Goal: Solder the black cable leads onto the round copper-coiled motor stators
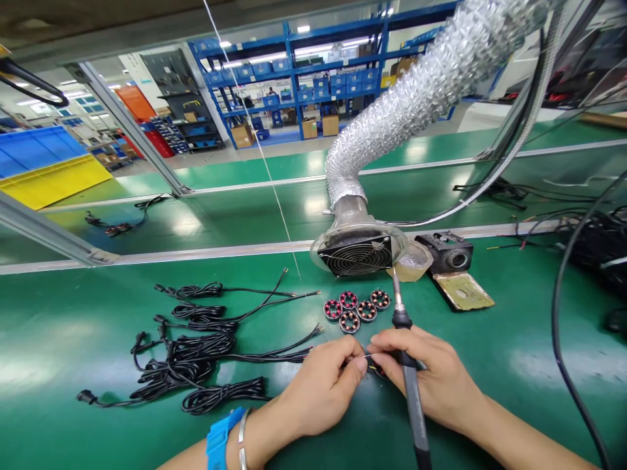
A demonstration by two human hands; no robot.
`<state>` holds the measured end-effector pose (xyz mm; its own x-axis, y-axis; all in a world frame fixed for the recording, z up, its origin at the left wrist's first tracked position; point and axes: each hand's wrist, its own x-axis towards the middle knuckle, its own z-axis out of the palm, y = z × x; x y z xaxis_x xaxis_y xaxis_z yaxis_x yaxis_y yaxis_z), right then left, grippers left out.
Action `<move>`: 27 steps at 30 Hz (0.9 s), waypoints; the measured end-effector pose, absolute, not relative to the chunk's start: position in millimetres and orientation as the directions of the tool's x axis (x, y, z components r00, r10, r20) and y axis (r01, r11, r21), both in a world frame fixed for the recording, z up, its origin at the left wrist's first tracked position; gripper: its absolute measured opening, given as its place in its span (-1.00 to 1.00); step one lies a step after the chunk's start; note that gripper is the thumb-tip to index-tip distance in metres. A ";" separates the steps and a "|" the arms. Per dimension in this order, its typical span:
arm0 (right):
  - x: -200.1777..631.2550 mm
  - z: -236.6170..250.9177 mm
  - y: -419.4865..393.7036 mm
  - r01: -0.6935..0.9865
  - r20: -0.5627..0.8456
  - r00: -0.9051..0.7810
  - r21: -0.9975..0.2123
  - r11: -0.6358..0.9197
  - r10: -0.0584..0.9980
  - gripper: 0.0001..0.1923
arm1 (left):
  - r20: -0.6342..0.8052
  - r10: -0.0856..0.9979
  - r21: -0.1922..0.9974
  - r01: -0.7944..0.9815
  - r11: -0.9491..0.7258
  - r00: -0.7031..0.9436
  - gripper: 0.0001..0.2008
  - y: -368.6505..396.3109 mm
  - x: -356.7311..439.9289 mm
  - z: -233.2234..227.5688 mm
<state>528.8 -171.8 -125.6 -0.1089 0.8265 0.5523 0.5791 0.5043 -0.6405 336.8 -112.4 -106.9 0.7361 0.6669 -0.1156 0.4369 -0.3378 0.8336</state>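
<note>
My left hand [323, 385] is closed, thumb and forefinger pinching a thin wire [368, 356]. Fingertips of my right hand [441, 375] meet the other end of that wire. Resting in the same right hand is a soldering iron [414, 408], its metal tip pointing up and away toward the fan. A small round part [378, 369] with a bit of yellow lies below the fingertips, mostly hidden. Just beyond my hands sit several round coil parts [366, 311] with red and copper-coloured dots. Bundled black cables [206, 352] lie left of my left hand, their stripped ends toward it.
A fume extractor fan [356, 256] on a silver flexible duct [392, 124] hangs over the green bench. Behind the iron's tip stand a yellowish dish [414, 264] and a black soldering stand [445, 251] with a sponge tray [463, 291]. A black cord [558, 326] loops down the right.
</note>
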 end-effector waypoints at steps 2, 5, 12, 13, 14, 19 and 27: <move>528.8 -127.9 -170.9 0.595 0.570 -0.107 -0.620 0.512 0.815 -0.76 | -0.134 0.657 0.851 0.426 -0.308 0.742 -0.80 -110.1 336.4 -107.7; 528.3 -131.0 -170.7 0.601 0.564 -0.122 -0.613 0.513 0.817 -0.74 | -0.155 0.650 0.874 0.410 -0.261 0.744 -0.79 -107.3 336.4 -110.2; 530.2 -129.9 -170.3 0.567 0.563 -0.122 -0.637 0.523 0.818 -0.73 | -0.191 0.637 0.945 0.315 -0.087 0.747 -0.76 -103.9 336.4 -119.7; 529.9 -129.7 -170.2 0.566 0.566 -0.123 -0.635 0.526 0.815 -0.72 | -0.199 0.632 0.953 0.298 -0.053 0.749 -0.76 -103.7 336.5 -121.0; 529.1 -129.8 -170.1 0.567 0.576 -0.117 -0.630 0.530 0.809 -0.71 | -0.211 0.624 0.960 0.279 -0.012 0.753 -0.76 -103.6 336.7 -122.2; 522.4 -131.8 -168.7 0.581 0.639 -0.078 -0.594 0.556 0.765 -0.70 | -0.265 0.604 0.964 0.202 0.171 0.752 -0.73 -102.7 340.4 -124.8; 534.5 -126.8 -166.2 0.598 0.556 -0.095 -0.631 0.494 0.826 -0.73 | -0.241 0.723 0.942 0.334 0.015 0.647 -0.83 -96.6 345.4 -124.6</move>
<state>534.5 -166.2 -126.8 -0.0951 0.8255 0.5563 0.5975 0.4943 -0.6314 345.4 -96.6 -124.6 0.6473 0.7232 -0.2407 0.3340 0.0147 0.9425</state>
